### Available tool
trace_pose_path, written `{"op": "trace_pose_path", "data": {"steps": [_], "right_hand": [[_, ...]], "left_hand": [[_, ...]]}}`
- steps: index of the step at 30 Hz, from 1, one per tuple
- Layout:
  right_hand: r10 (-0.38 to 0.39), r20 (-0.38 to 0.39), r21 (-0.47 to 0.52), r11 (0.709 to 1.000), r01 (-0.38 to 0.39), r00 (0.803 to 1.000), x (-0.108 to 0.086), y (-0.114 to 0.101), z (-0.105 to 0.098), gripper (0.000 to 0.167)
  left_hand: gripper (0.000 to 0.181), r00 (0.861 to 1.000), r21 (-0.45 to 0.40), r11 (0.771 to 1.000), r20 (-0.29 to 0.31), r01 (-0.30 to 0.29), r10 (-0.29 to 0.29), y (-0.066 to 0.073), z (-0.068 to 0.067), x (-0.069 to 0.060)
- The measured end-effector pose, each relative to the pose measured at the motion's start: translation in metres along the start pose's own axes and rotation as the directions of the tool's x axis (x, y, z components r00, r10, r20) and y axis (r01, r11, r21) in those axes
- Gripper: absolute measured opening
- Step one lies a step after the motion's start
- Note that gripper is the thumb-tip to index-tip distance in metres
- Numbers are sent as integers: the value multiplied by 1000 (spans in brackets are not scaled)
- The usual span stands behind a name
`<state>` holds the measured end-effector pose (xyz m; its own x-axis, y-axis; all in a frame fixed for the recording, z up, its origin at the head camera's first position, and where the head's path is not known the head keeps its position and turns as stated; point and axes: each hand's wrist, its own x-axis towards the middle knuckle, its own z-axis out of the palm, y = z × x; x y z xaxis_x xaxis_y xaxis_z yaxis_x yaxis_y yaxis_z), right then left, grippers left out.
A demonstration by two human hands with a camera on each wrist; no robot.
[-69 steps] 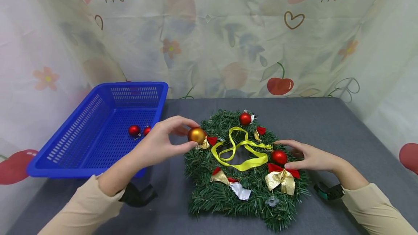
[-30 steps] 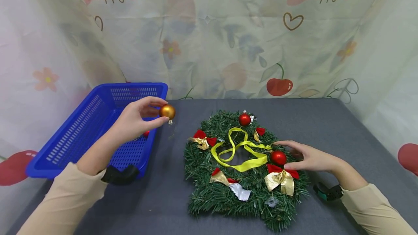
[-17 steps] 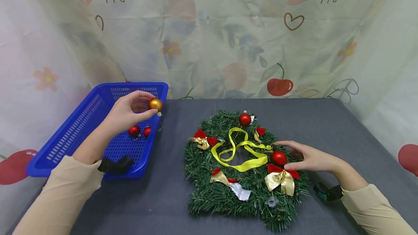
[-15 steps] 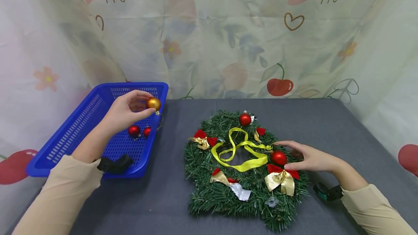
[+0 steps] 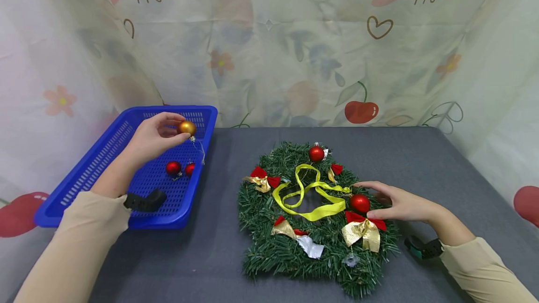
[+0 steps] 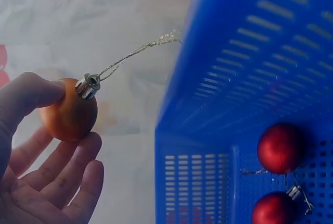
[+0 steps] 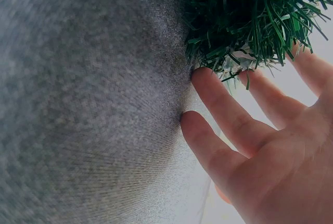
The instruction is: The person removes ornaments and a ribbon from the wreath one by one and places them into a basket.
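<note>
Now above blue basket [image 5: 168, 221], away from green wreath [image 5: 261, 228] touched by loosely extended right hand [image 5: 400, 205]: pinching, in left hand [image 5: 153, 137], gold ball [image 5: 186, 127]. Could snag by dangling cord [image 6: 162, 40] on the basket, or slip if pinched too lightly.

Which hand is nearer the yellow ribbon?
Right. The right hand is at the wreath, close beside the yellow ribbon; the left hand is farther off, by the blue basket.
</note>
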<state>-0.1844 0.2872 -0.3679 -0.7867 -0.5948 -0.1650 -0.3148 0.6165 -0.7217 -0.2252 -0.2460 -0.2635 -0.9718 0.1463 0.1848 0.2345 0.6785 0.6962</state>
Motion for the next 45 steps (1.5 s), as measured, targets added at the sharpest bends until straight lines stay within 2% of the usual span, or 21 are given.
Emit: {"op": "trace_pose_path", "data": {"steps": [7, 18, 22, 30, 36, 45], "right_hand": [[3, 2, -1, 1000, -3, 1000, 0, -1, 0, 62], [-1, -5, -4, 1000, 1, 1000, 0, 0, 0, 61], [-2, -4, 0, 1000, 2, 1000, 0, 1, 0, 61], [-9, 0, -1, 1000, 9, 1000, 0, 0, 0, 60], [-8, 1, -2, 1000, 8, 1000, 0, 0, 0, 60], [-10, -3, -6, 1000, 10, 1000, 0, -1, 0, 61]], "left_hand": [[51, 999, 28, 1000, 29, 14, -15, -9, -4, 7], [52, 994, 73, 993, 59, 88, -93, -23, -8, 16], [52, 989, 76, 991, 92, 113, -120, -31, -8, 20], [48, 988, 140, 986, 116, 90, -107, -43, -5, 26], [48, 987, 155, 985, 131, 78, -98, -52, -4, 29], [53, 973, 211, 970, 169, 122, -159, -66, -4, 32]]}}
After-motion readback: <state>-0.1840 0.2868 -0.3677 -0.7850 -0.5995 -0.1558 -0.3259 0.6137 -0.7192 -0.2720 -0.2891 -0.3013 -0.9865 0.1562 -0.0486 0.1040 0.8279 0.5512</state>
